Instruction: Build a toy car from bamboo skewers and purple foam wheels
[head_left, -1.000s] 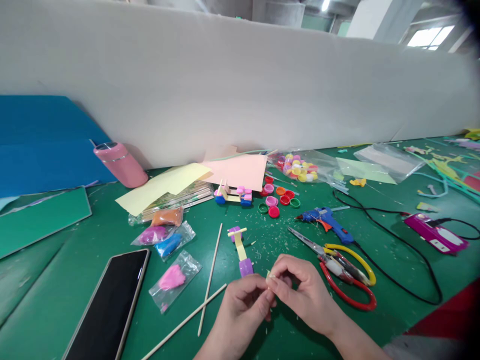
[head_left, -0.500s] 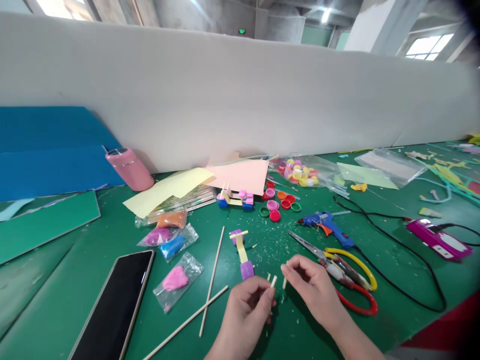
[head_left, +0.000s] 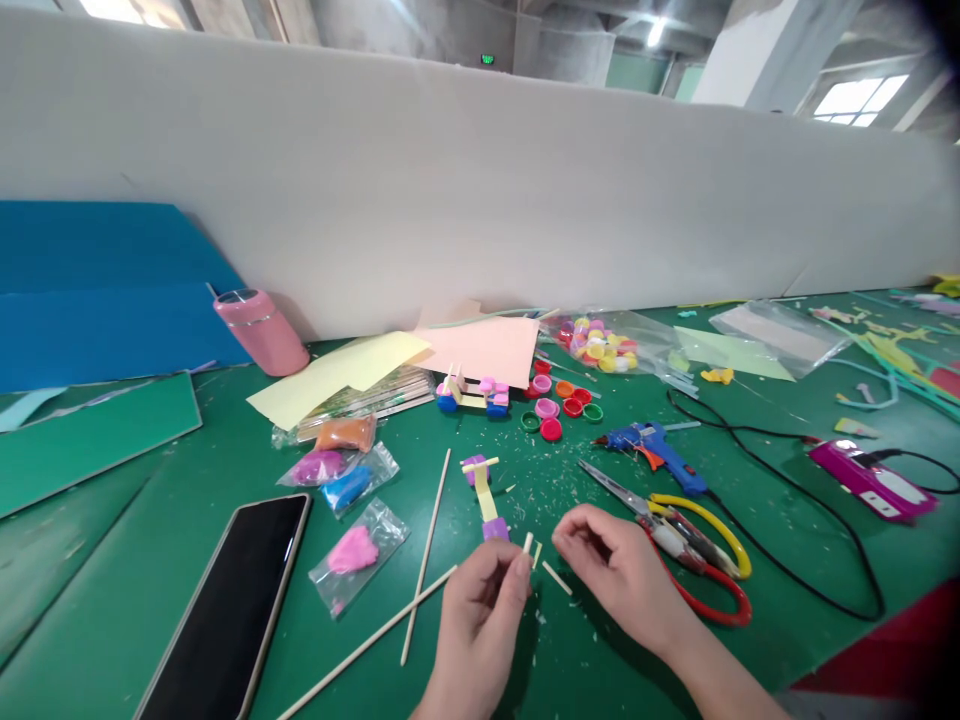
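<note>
My left hand [head_left: 484,620] pinches a short wooden stick [head_left: 528,544] between thumb and fingertips, its pale end pointing up. To its right, my right hand [head_left: 611,565] hovers with loosely curled fingers and nothing visible in them. Just below its fingertips is another short stick piece [head_left: 557,578], separate from the hand. Beyond my left hand lies a small frame with purple blocks and a pale strip [head_left: 486,495], partly hidden by that hand. Two long thin sticks cross on the green table at left, one of them a slanting stick [head_left: 367,642].
Right of my right hand are scissors [head_left: 679,535] with red and yellow handles, then a blue glue gun [head_left: 652,450] with its cord. A phone [head_left: 225,610] and bagged pink clay [head_left: 354,550] lie left. Coloured caps [head_left: 547,408] and a small blue-and-pink model [head_left: 472,393] sit farther back.
My right hand has let go of its short stick, which now shows below the fingertips. My left hand has shifted slightly left with its stick piece.
</note>
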